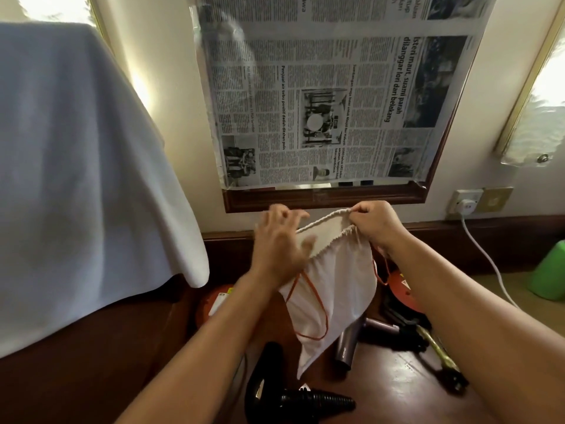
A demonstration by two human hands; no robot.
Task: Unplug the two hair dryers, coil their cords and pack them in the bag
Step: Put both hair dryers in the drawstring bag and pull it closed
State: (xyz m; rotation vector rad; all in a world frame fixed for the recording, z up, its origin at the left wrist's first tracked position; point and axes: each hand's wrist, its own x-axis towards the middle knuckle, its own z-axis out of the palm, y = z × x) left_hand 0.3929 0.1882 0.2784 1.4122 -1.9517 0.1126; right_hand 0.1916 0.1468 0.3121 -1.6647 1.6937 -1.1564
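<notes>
Two dryers [293, 393] [348, 344], one bag [336, 286]

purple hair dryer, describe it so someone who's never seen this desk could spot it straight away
Start at the newspaper-covered mirror and drop to the white drawstring bag held up below it. The purple hair dryer lies on the wooden desk, partly behind the bag's lower edge. It is smooth and greyish purple; the black hair dryer nearer the camera is not.

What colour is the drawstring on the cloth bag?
Orange drawstring against the white bag, clearest in the head view.
</notes>
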